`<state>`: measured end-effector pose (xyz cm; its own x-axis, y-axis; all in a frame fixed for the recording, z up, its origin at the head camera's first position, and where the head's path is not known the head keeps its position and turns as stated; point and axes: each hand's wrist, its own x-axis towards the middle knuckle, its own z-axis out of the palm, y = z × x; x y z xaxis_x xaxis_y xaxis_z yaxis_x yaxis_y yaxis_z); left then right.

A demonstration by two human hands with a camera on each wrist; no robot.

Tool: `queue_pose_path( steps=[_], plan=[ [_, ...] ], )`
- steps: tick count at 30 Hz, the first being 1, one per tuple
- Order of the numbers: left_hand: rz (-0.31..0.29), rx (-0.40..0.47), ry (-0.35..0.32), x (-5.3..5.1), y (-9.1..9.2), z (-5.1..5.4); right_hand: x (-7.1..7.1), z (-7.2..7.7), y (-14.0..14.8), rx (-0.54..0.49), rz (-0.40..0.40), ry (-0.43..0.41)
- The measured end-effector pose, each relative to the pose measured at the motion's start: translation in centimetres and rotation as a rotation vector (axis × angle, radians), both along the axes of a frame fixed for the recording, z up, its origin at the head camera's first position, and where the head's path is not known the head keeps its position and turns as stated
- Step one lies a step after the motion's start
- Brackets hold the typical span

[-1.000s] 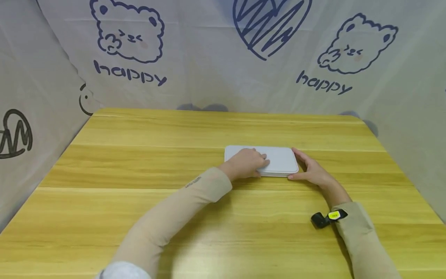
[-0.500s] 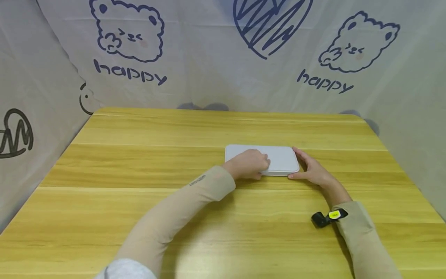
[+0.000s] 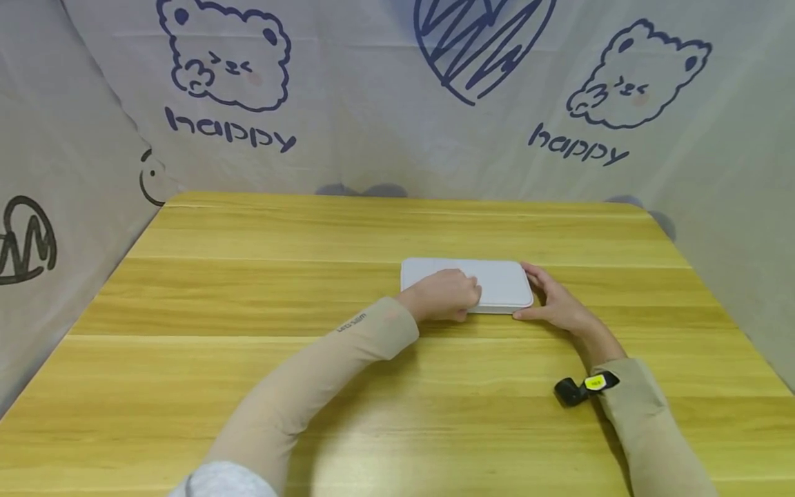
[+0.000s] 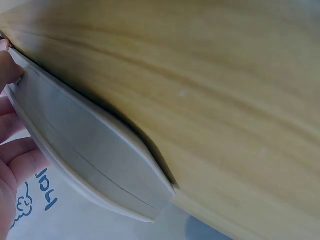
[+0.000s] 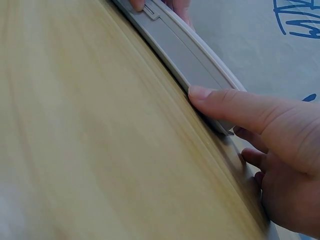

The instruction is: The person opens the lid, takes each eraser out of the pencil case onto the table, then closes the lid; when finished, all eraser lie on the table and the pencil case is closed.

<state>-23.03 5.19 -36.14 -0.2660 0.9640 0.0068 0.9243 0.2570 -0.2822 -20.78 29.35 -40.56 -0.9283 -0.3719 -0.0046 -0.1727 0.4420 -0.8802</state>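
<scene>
A flat white case with rounded corners (image 3: 504, 284) lies closed on the wooden table. My left hand (image 3: 442, 295) reaches over its front middle, fingers curled on the top and thumb down at the front side. In the right wrist view that thumb touches a small latch (image 5: 152, 11) on the side of the case (image 5: 182, 52). My right hand (image 3: 560, 307) holds the right end, thumb (image 5: 215, 100) against the front side and fingers round the far corner. The left wrist view shows the case's long side (image 4: 90, 140) with my left hand (image 4: 12, 155) at one end.
The wooden table (image 3: 248, 386) spreads around the case. Behind it hangs a pale cloth (image 3: 360, 103) with drawn bears, a heart and lettering. A black device with a yellow label (image 3: 580, 389) is on my right wrist.
My left fingers have curled in more on top of the case, and that hand has shifted slightly right. The case and my right hand have stayed in place.
</scene>
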Motion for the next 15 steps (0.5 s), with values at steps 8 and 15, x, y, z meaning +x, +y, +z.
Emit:
queue_pose_path(
  steps=[8,15],
  plan=[
    [-0.024,-0.012,0.018,0.12,-0.02,-0.11,0.04,0.08,-0.09,0.029,-0.017,-0.005],
    [-0.022,-0.016,0.024,0.22,0.04,-0.22,-0.24,-0.22,0.15,0.044,-0.017,-0.004]
  ],
)
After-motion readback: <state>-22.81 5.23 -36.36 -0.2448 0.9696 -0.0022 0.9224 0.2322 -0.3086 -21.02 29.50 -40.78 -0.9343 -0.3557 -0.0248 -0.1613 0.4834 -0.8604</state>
